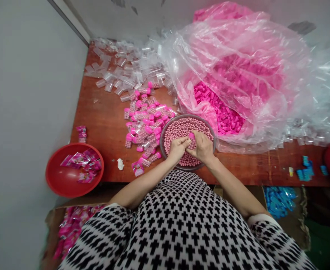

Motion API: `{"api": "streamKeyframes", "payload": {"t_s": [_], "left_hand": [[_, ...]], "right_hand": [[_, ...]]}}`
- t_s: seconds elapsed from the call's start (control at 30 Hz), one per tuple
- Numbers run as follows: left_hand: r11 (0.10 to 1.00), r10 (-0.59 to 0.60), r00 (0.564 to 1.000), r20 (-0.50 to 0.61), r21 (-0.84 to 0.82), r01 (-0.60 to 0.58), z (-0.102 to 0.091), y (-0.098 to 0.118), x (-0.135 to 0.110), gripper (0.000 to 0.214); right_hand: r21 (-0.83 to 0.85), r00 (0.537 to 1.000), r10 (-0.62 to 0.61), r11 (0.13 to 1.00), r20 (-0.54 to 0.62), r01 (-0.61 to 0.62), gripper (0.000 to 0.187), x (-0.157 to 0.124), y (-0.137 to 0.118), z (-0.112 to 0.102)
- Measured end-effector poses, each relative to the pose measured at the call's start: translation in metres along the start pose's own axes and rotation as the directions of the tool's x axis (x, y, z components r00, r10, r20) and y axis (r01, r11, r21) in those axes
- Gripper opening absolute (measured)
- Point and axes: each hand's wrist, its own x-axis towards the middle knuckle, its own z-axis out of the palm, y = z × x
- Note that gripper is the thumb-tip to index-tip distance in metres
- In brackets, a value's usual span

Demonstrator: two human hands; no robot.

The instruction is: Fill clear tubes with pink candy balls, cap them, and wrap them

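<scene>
Above a round bowl of small pink beads, my two hands meet, fingertips nearly touching. My right hand is closed, pinching a bright pink cap between thumb and fingers. Pinched together right beside it are the fingers of my left hand; whatever they hold is too small and hidden to make out. To the left of the bowl lies a pile of clear tubes filled with beads and capped in pink. A large clear bag of loose pink caps lies open at the right.
Empty clear tubes are heaped along the wall. A red bowl with pink packets stands at the table's left edge. Blue pieces lie at right. Below the edge are boxes of pink packets and blue packets.
</scene>
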Motion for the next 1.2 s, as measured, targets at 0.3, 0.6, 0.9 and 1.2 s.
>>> {"api": "streamKeyframes", "payload": {"t_s": [0.3, 0.6, 0.9, 1.2], "left_hand": [[0.99, -0.107, 0.994, -0.011, -0.095, 0.105, -0.007, -0.007, 0.009, 0.023], [0.768, 0.291, 0.906, -0.307, 0.639, -0.03, -0.117, 0.038, 0.024, 0.026], [0.501, 0.234, 0.956, -0.176, 0.865, 0.036, -0.072, 0.022, 0.204, 0.021], [0.579, 0.029, 0.927, -0.374, 0.763, 0.289, -0.065, 0.0, 0.294, 0.015]], "right_hand": [[0.143, 0.994, -0.007, 0.99, 0.107, -0.008, 0.084, 0.005, 0.006, 0.012], [0.349, 0.974, 0.156, 0.914, 0.164, -0.206, 0.06, -0.005, 0.029, 0.016], [0.338, 0.967, 0.149, 0.917, 0.207, -0.213, 0.034, -0.02, 0.044, 0.029], [0.354, 0.956, 0.197, 0.897, 0.216, -0.265, 0.026, -0.026, 0.061, 0.033]]}}
